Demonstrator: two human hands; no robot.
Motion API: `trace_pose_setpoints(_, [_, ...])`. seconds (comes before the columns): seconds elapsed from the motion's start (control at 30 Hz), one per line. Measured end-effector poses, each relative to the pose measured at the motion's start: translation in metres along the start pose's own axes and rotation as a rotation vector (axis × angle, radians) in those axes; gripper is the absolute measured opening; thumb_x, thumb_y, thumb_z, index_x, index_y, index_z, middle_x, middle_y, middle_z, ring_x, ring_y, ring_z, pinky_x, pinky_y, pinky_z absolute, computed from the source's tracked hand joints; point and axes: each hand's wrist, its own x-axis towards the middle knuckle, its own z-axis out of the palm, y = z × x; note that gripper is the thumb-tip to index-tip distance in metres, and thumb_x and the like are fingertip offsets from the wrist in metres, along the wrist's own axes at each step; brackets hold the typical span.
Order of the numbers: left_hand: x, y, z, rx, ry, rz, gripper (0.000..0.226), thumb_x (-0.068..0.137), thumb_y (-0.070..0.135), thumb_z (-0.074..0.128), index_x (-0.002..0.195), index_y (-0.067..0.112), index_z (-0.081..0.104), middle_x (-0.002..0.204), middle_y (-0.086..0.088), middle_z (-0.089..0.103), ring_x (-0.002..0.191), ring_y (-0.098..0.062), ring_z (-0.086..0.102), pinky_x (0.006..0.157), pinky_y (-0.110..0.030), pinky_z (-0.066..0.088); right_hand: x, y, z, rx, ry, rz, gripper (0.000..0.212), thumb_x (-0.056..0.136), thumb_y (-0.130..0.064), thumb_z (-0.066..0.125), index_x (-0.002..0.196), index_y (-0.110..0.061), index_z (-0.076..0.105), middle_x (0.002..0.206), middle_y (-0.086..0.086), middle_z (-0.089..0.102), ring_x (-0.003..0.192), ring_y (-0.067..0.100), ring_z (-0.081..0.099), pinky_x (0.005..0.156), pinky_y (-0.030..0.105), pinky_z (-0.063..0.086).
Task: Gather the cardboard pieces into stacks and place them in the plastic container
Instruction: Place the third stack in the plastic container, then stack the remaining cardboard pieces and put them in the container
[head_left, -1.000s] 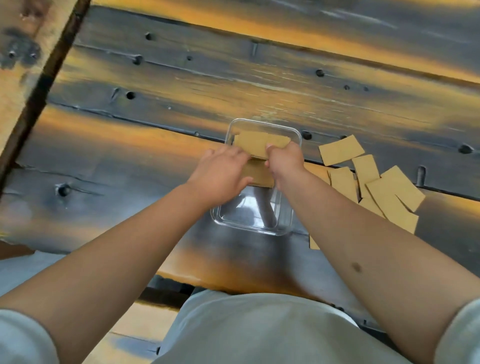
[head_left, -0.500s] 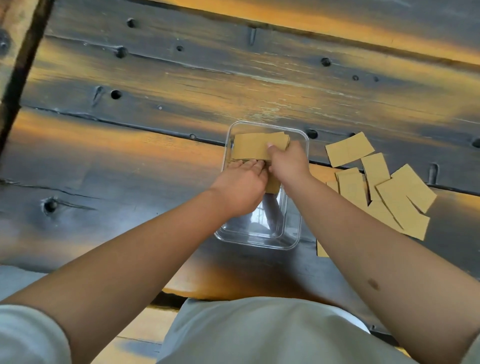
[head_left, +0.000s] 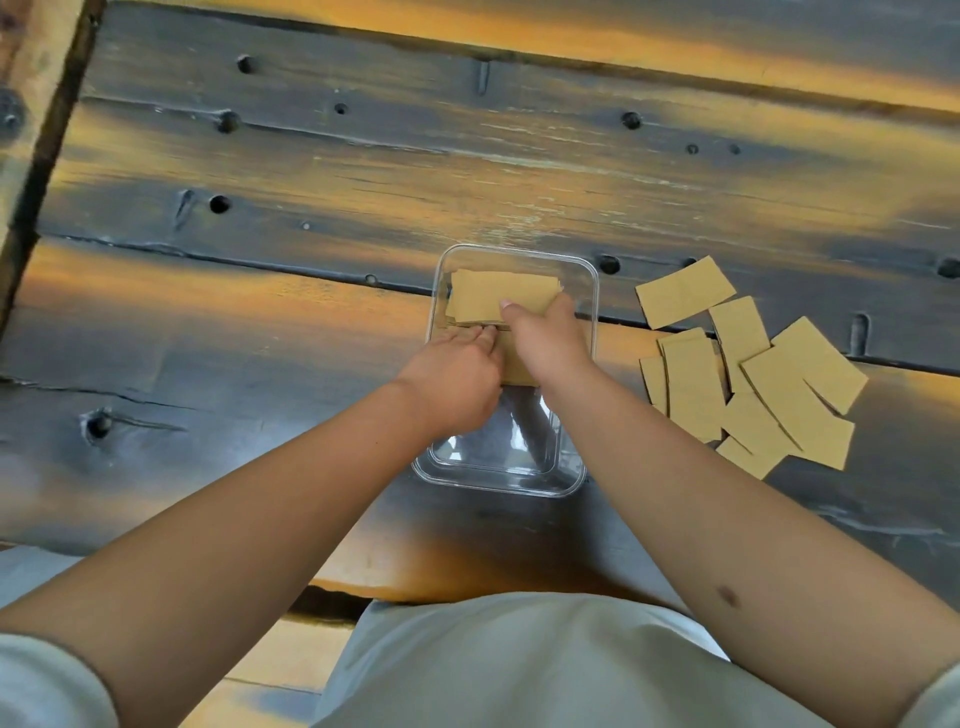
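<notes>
A clear plastic container (head_left: 574, 470) sits on the dark wooden table in front of me. A stack of tan cardboard pieces (head_left: 483, 299) lies in its far half. My right hand (head_left: 545, 343) grips that stack, thumb on top and fingers round its right edge. My left hand (head_left: 457, 374) lies flat beside it, fingertips pushing against the stack's near edge over a second bit of cardboard (head_left: 517, 369) lower in the container. To the right of the container several loose cardboard pieces (head_left: 748, 374) lie scattered and overlapping on the table.
The table (head_left: 311, 208) is made of dark, worn planks with holes and cracks. Its near edge runs just in front of my body, and a wooden beam (head_left: 31, 130) borders it at the far left.
Both hands have pushed the cardboard stack further into the far end of the container. My left hand has flattened out, its fingers now against the stack's near edge.
</notes>
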Motion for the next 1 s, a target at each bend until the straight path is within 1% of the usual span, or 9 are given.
trace_pose_setpoints(0.13, [0.000, -0.001, -0.001, 0.044, 0.009, 0.004, 0.055, 0.095, 0.032, 0.043, 0.140, 0.001, 0.039, 0.143, -0.018, 0.044, 0.129, -0.033, 0.044, 0.107, -0.041, 0.031, 0.004, 0.000, -0.002, 0.033, -0.014, 0.021, 0.059, 0.085, -0.043, 0.064, 0.130, -0.014, 0.042, 0.120, 0.004, 0.059, 0.110, 0.026, 0.056, 0.093, 0.038, 0.045])
trace_pose_setpoints(0.3, [0.004, 0.001, -0.003, 0.022, -0.005, -0.007, 0.057, 0.096, 0.029, 0.040, 0.144, 0.000, 0.032, 0.145, -0.018, 0.041, 0.132, -0.032, 0.040, 0.105, -0.040, 0.034, -0.011, 0.002, -0.012, 0.026, -0.075, -0.021, 0.062, 0.085, -0.043, 0.064, 0.135, -0.013, 0.041, 0.125, 0.004, 0.058, 0.113, 0.025, 0.056, 0.095, 0.039, 0.046])
trace_pose_setpoints(0.4, [0.001, 0.004, -0.008, -0.024, -0.022, -0.001, 0.049, 0.096, 0.030, 0.041, 0.138, 0.006, 0.041, 0.133, -0.013, 0.050, 0.116, -0.031, 0.053, 0.087, -0.039, 0.046, -0.038, 0.011, -0.029, -0.013, -0.146, -0.226, 0.062, 0.089, -0.037, 0.061, 0.143, -0.017, 0.038, 0.141, 0.004, 0.052, 0.126, 0.017, 0.049, 0.106, 0.036, 0.039])
trace_pose_setpoints(0.5, [-0.008, 0.013, -0.016, -0.042, 0.051, -0.006, 0.032, 0.096, 0.032, 0.041, 0.118, 0.011, 0.050, 0.111, -0.007, 0.058, 0.092, -0.031, 0.060, 0.063, -0.034, 0.043, -0.061, 0.031, -0.065, -0.155, -0.071, -0.553, 0.052, 0.091, -0.037, 0.056, 0.139, -0.021, 0.045, 0.136, -0.002, 0.056, 0.123, 0.008, 0.050, 0.100, 0.025, 0.039])
trace_pose_setpoints(0.57, [-0.015, 0.025, -0.020, -0.047, 0.113, -0.023, 0.030, 0.095, 0.033, 0.043, 0.117, 0.014, 0.048, 0.109, -0.005, 0.060, 0.090, -0.030, 0.059, 0.060, -0.033, 0.038, -0.059, 0.049, -0.098, -0.366, 0.038, -0.708, 0.050, 0.091, -0.042, 0.051, 0.137, -0.022, 0.046, 0.136, -0.002, 0.055, 0.125, 0.014, 0.047, 0.100, 0.028, 0.037])
trace_pose_setpoints(0.63, [-0.020, 0.043, -0.025, -0.105, 0.189, -0.034, 0.040, 0.093, 0.034, 0.047, 0.129, 0.015, 0.045, 0.123, -0.006, 0.058, 0.104, -0.030, 0.058, 0.069, -0.035, 0.042, -0.042, 0.071, -0.137, -0.536, 0.126, -0.753, 0.053, 0.092, -0.045, 0.051, 0.138, -0.019, 0.045, 0.144, 0.004, 0.048, 0.133, 0.023, 0.039, 0.109, 0.038, 0.033])
trace_pose_setpoints(0.73, [-0.026, 0.082, -0.032, -0.197, 0.307, 0.046, 0.056, 0.093, 0.034, 0.051, 0.143, 0.012, 0.038, 0.144, -0.010, 0.046, 0.131, -0.028, 0.043, 0.099, -0.040, 0.043, -0.004, 0.110, -0.197, -0.844, 0.207, -0.518, 0.075, 0.088, -0.065, 0.045, 0.149, -0.028, 0.025, 0.161, 0.010, 0.015, 0.146, 0.036, 0.009, 0.116, 0.057, 0.017])
trace_pose_setpoints(0.83, [-0.025, 0.140, -0.031, -0.223, 0.365, 0.207, 0.060, 0.090, 0.036, 0.052, 0.143, 0.012, 0.037, 0.146, -0.011, 0.043, 0.134, -0.027, 0.040, 0.105, -0.043, 0.040, 0.022, 0.157, -0.253, -1.102, 0.131, -0.191, 0.091, 0.076, -0.085, 0.032, 0.149, -0.043, -0.003, 0.162, 0.001, -0.017, 0.144, 0.042, -0.015, 0.108, 0.069, 0.008])
trace_pose_setpoints(1.0, [0.008, 0.220, -0.004, -0.316, 0.127, 0.179, 0.071, 0.092, 0.048, 0.048, 0.151, 0.022, 0.016, 0.157, -0.009, 0.021, 0.144, -0.026, 0.020, 0.114, -0.043, 0.027, 0.023, 0.216, -0.303, -1.069, 0.000, -0.081, 0.090, 0.075, -0.087, 0.026, 0.144, -0.049, -0.017, 0.162, -0.006, -0.016, 0.146, 0.039, -0.009, 0.111, 0.066, 0.014])
